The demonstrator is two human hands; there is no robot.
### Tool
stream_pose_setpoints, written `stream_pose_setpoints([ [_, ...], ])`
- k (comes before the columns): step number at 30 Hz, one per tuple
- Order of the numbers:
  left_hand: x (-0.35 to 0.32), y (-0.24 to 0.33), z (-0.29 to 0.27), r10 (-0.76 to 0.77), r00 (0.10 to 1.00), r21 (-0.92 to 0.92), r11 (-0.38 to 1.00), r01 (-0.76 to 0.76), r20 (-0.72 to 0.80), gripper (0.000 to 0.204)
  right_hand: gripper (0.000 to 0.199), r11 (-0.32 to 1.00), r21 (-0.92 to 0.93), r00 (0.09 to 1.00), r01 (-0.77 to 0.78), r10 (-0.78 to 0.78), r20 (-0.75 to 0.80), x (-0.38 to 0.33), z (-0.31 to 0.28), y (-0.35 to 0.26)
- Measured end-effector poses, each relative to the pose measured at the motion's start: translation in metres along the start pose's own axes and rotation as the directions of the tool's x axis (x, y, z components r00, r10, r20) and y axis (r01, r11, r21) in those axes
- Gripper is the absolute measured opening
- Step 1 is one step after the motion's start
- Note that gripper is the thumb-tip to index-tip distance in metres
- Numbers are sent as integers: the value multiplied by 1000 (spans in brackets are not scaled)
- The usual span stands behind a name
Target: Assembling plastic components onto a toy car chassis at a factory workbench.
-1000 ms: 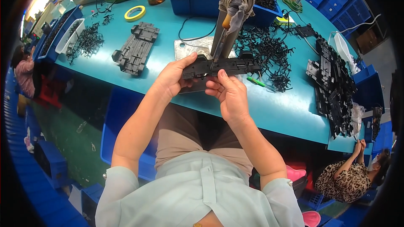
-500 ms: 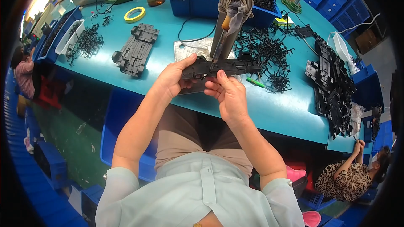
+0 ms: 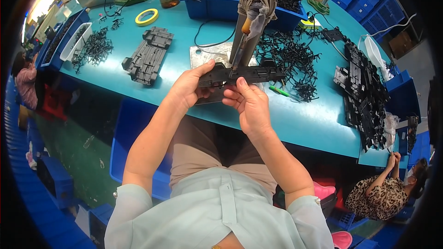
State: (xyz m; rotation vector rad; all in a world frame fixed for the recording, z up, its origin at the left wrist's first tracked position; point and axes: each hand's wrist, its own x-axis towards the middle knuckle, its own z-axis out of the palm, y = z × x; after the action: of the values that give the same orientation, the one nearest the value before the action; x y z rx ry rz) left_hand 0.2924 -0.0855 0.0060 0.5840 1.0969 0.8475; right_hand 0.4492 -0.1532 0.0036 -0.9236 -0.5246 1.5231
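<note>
Between my hands is a long black moulded plastic chassis part (image 3: pixel 258 74), held tilted near the table's front edge. My left hand (image 3: pixel 191 83) is closed around its left end, thumb on top. My right hand (image 3: pixel 248 99) pinches its lower edge near the middle, thumb against the part and fingers curled under. The tip of a soldering iron (image 3: pixel 238 55) with a wooden handle comes down to the part. The iron is tied with grey cloth to an upright post (image 3: pixel 244 37). A metal plate (image 3: pixel 199 54) lies behind and beneath my hands.
Another chassis part (image 3: pixel 150 55) lies to the left, near yellow tape (image 3: pixel 146 16). Small black pieces (image 3: pixel 290 60) are heaped right of the post and fill a blue bin (image 3: pixel 210 7). Stacked chassis parts (image 3: pixel 357 87) and green-handled tweezers (image 3: pixel 279 91) lie right. A co-worker (image 3: pixel 383 193) sits at right.
My hands and the chassis part have shifted very slightly left. The grip and the iron's contact with the part look the same.
</note>
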Motion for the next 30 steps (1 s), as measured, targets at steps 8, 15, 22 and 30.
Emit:
stream_pose_setpoints([
  [8, 11, -4, -16, -25, 1000, -11, 1000, 25, -17, 30, 23, 997, 76, 1000, -10, 9, 15, 4, 7, 9],
  [15, 6, -2, -6, -16, 1000, 18, 1000, 17, -2, 30, 28, 997, 75, 999, -17, 13, 52, 3, 3, 6],
  [22, 7, -4, -5, 3, 1000, 37, 999, -3, -12, 31, 26, 995, 95, 1000, -6, 5, 7, 0, 7, 4],
  [30, 10, -4, -7, -6, 1000, 38, 999, 5, 7, 31, 26, 991, 130, 1000, -26, 26, 3, 1, 8, 5],
])
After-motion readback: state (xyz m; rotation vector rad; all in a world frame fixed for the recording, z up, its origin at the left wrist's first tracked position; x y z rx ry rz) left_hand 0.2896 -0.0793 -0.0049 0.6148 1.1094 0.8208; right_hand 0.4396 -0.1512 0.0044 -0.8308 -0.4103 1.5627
